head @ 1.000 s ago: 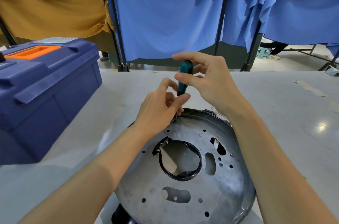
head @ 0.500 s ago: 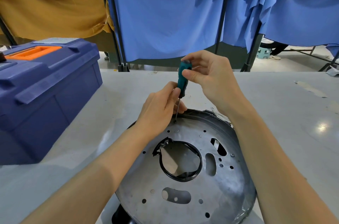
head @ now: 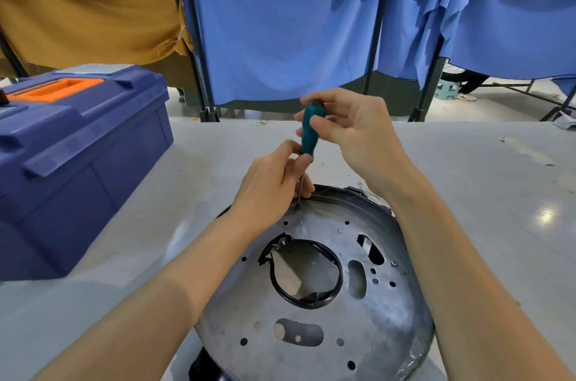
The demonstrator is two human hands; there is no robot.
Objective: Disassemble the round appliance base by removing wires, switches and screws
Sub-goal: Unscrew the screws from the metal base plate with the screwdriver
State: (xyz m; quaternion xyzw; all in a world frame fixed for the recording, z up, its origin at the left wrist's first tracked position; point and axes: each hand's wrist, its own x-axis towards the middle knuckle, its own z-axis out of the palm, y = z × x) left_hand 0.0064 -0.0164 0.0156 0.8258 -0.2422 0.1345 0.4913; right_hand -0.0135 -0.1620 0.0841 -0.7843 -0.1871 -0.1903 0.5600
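My right hand (head: 358, 134) pinches the top of the slim screwdriver with the teal handle (head: 310, 128), and my left hand (head: 271, 190) grips its lower end with thumb and fingers, to guide the thin shaft. The tip sits on a small dark screw (head: 297, 207) at the far edge of the round grey metal appliance base with many holes (head: 389, 318), which lies in front of me on the pale grey bench (head: 156, 224).

I think the tip can slip out of the screw if I do not press straight down, because the head is very small. Then it may damage the head or hit my left fingers. The base seems to rest on something dark below, so it may rock under pressure. The torn edge of the middle opening (head: 274, 251) is near my left forearm and could scratch it.

I can read no brand or writing, also not on the dark blue plastic toolbox with the orange handle (head: 78, 162).
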